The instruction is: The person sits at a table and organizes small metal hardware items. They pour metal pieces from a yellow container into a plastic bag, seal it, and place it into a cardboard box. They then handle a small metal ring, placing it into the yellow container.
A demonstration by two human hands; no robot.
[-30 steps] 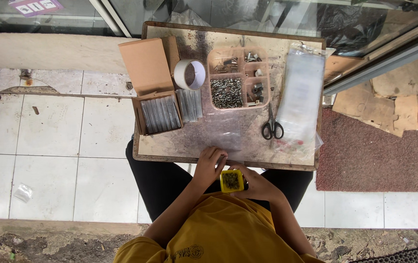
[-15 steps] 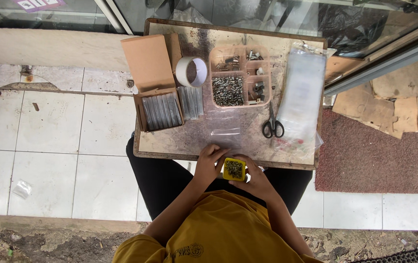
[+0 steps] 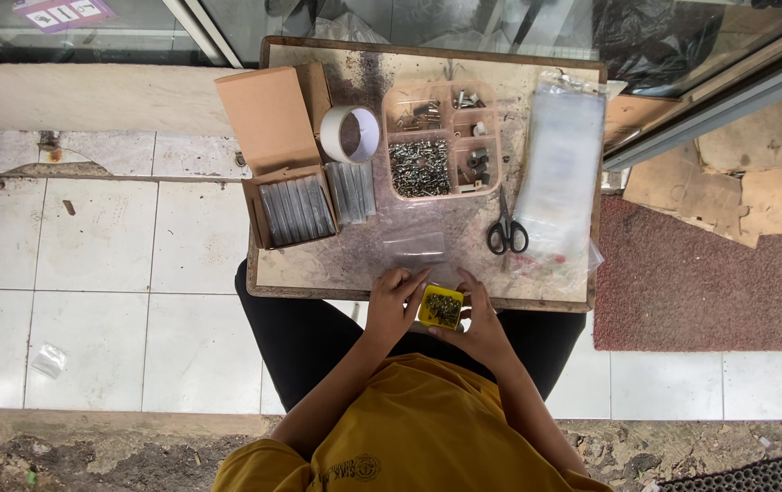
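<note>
At the far left of the surface (image 3: 318, 264) an open cardboard box (image 3: 292, 211) holds a row of grey packets, with a tape roll (image 3: 352, 133) just beyond it. Near the middle edge, the left hand (image 3: 393, 305) curls its fingers against the left side of a small yellow tray (image 3: 442, 307) of tiny dark screws. The right hand (image 3: 482, 321) cups the tray's right side and underside, so both hands hold it narrowly between them.

The tray sits level at the near edge of the surface, partly over the person's lap, open face up. It is nearly square, so I cannot name a long axis. My worry is a tilt: with so little of the surface beneath it, a slipped finger could tip the screws onto the lap or the tiled floor.

Farther right lie a clear small bag (image 3: 415, 246), a compartment organiser (image 3: 436, 138), black scissors (image 3: 506, 228) and a stack of clear bags (image 3: 562, 169).
</note>
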